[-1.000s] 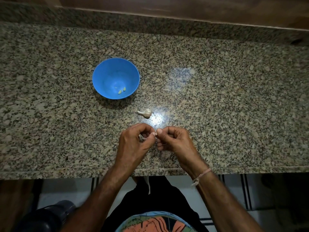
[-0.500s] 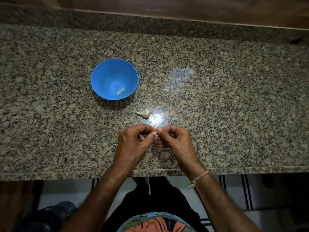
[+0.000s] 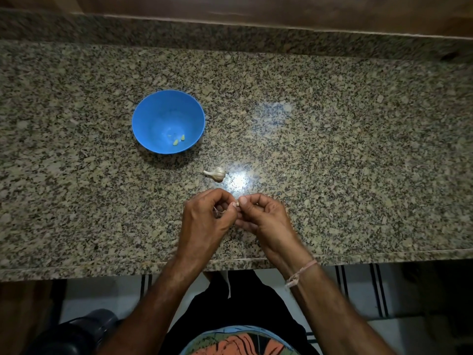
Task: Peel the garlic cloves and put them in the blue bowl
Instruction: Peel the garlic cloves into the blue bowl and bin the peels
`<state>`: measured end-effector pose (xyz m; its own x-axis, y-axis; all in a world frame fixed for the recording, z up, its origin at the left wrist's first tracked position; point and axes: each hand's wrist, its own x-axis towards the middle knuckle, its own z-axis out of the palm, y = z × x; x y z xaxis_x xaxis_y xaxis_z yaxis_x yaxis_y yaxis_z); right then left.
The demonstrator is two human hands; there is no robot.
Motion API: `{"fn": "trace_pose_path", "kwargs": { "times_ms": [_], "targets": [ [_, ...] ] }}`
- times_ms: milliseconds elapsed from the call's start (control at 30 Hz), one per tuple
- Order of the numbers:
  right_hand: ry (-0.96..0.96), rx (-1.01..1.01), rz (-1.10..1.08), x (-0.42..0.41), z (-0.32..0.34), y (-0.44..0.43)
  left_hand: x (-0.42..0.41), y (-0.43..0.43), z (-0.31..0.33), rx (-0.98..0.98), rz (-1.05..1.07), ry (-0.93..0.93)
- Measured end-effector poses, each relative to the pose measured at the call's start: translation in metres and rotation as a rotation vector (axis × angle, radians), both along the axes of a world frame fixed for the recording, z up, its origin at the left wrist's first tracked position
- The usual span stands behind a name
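Pink string bracelet (image 3: pixel 303 270), black shorts (image 3: pixel 245 306)

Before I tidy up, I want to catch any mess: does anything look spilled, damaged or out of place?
Nothing stands out. The blue bowl stands upright with two peeled cloves inside, the garlic bulb lies on the counter, and the left hand and right hand pinch a clove.

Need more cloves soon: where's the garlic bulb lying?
In the head view, the garlic bulb lies on the counter, between the blue bowl and the left hand.
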<state>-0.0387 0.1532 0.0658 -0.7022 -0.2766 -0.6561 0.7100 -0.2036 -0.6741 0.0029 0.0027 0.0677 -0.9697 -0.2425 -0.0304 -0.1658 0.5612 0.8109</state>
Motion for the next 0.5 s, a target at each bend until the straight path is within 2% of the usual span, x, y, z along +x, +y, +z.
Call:
{"fn": "trace_pose_path", "kwargs": {
  "times_ms": [133, 300, 500],
  "targets": [
    [-0.054, -0.079, -0.01, 0.0, -0.003, -0.001, 0.0, 0.001, -0.001, -0.002, 0.028, -0.014],
    [-0.12, -0.162, 0.029, -0.005, -0.01, 0.007, -0.001, 0.003, 0.0, 0.11, 0.079, -0.08],
    [-0.124, -0.159, 0.023, -0.009, -0.019, 0.012, -0.01, -0.007, -0.02, 0.216, 0.185, -0.297]
  ]
}}
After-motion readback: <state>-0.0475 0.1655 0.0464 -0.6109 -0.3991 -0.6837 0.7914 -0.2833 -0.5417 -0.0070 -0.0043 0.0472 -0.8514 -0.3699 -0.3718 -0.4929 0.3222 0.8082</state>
